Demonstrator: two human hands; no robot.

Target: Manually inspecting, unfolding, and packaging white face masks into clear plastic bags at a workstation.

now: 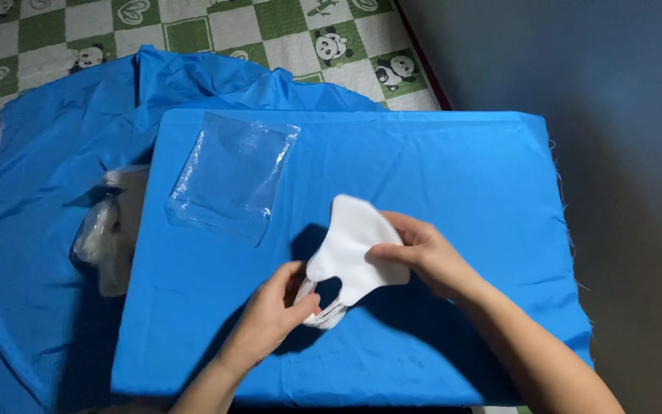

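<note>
Two hands, left hand [270, 316] and right hand [421, 255], on white mask [356, 241].

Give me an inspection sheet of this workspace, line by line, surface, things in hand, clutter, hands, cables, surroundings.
Surface: flat board covered in blue cloth.
Job's things: folded white face mask held above the board; clear plastic sleeve lying flat at the board's upper left.
Clutter: bag of white items left of the board.
Grippers: left hand pinches the mask's ear loops; right hand grips the mask's body.
Cables: nothing seen.
Surroundings: green-and-white panda mat; grey floor on the right.
</note>
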